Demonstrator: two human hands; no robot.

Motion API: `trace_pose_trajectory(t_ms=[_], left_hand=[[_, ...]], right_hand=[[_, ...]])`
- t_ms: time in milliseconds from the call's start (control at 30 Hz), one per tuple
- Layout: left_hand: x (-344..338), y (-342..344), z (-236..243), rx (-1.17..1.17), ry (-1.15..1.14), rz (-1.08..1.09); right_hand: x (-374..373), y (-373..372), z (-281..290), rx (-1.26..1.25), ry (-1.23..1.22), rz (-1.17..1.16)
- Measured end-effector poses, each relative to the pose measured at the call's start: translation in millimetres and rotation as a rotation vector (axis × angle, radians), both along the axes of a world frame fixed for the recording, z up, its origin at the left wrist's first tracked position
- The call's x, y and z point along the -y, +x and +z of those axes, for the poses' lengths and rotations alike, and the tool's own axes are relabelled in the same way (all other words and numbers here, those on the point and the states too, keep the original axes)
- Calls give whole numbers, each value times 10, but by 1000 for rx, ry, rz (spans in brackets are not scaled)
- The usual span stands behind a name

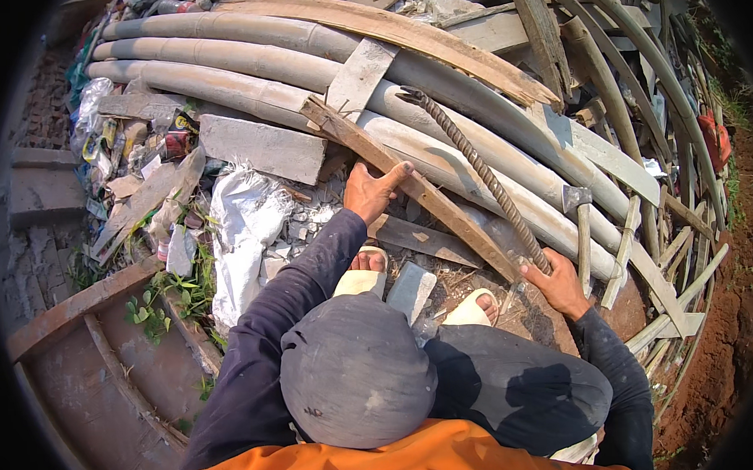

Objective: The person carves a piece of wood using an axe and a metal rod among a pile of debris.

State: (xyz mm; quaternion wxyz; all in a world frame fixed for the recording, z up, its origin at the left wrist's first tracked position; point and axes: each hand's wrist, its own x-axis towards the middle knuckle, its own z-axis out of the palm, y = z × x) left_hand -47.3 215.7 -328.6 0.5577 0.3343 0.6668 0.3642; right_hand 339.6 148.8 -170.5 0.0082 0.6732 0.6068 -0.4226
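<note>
My left hand (376,191) is closed round a narrow wooden batten (443,214), its thumb lying across the top face. The batten slants from the upper left down toward my right hand (557,282). That hand grips the lower end of a ribbed, twisted metal pry bar (483,170), close beside the batten's lower end. A forked, hooked tip at the bar's upper end rests over pale bamboo poles (253,97). Below the batten, a flat board (427,239) and a grey block (411,291) lie on the ground between my sandalled feet.
A hammer (576,198) leans on the poles at right. Left are a concrete-coated plank (263,147), a white sack (246,241), rubble and litter. A framed brown panel (105,373) lies lower left. More poles and boards pile up right, beside red soil (734,345).
</note>
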Motion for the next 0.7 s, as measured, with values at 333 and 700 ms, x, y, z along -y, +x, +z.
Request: trace_pose_trajectory(t_ms=[333, 700], left_hand=[[-317, 220, 113, 53, -20, 41], [108, -363, -252, -376, 168, -707]], right_hand=[[-340, -472, -723, 1, 135, 17], [-409, -683, -1123, -47, 157, 6]])
